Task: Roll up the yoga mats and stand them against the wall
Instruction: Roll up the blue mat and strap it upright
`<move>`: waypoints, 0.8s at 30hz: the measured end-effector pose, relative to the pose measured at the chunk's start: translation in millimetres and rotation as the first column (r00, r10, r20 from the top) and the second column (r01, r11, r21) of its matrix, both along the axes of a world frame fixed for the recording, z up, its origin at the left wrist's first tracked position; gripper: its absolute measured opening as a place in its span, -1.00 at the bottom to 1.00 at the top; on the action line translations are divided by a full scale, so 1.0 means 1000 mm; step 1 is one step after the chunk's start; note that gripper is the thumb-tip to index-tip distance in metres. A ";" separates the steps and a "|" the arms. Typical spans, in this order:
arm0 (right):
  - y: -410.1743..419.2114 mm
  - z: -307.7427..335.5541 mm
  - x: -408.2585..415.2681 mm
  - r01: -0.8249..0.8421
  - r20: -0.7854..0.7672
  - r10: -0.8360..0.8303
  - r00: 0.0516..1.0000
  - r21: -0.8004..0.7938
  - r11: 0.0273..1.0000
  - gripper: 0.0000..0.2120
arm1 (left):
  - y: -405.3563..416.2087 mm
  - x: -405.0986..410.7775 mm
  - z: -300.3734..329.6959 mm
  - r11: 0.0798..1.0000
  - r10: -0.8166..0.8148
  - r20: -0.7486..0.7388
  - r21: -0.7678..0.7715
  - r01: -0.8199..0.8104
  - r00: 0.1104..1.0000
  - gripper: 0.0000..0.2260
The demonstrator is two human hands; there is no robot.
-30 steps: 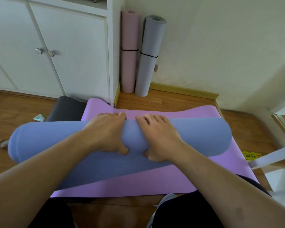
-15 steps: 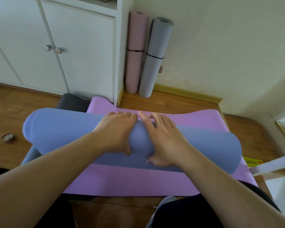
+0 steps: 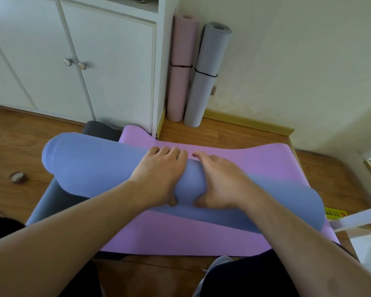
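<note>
Two hands press our blue mat roll (image 3: 90, 168) at mid-frame. From the left: a tape roll (image 3: 18, 177) lies on the floor, then our left hand (image 3: 159, 174) and right hand (image 3: 219, 181) each keep a curled grip round the roll's middle, over the flat purple mat (image 3: 255, 159). We judge the unheld ends may loosen or telescope. Upper right, two banded mats (image 3: 201, 82) already stand against the wall.

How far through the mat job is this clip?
Done: a pink mat and a grey mat, rolled and banded, stand against the wall. In hand: left hand and right hand grip the blue roll. Left: standing it, then the purple mat.
</note>
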State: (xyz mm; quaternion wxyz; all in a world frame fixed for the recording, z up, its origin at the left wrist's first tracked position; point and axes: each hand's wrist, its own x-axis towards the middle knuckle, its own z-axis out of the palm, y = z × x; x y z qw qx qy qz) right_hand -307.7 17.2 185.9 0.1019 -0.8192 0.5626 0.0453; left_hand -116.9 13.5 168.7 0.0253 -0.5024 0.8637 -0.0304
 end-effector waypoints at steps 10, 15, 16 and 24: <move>-0.002 -0.005 0.004 -0.132 -0.115 0.109 0.987 -0.208 0.969 0.04 | -0.007 0.014 0.009 0.994 0.029 -0.127 0.108 -0.015 0.991 -0.19; -0.002 0.002 0.001 0.016 0.008 -0.016 1.000 -0.054 0.998 0.03 | 0.003 0.005 0.000 1.000 -0.011 0.069 -0.016 0.012 0.998 0.27; -0.002 0.003 0.001 0.035 0.022 -0.034 0.999 -0.021 0.999 0.00 | 0.003 0.002 -0.003 0.999 -0.013 0.066 -0.038 0.015 0.998 0.24; 0.008 -0.002 0.005 -0.108 -0.135 0.087 0.987 -0.159 0.981 0.25 | -0.014 0.012 0.002 0.999 0.012 -0.124 0.048 -0.006 0.992 -0.18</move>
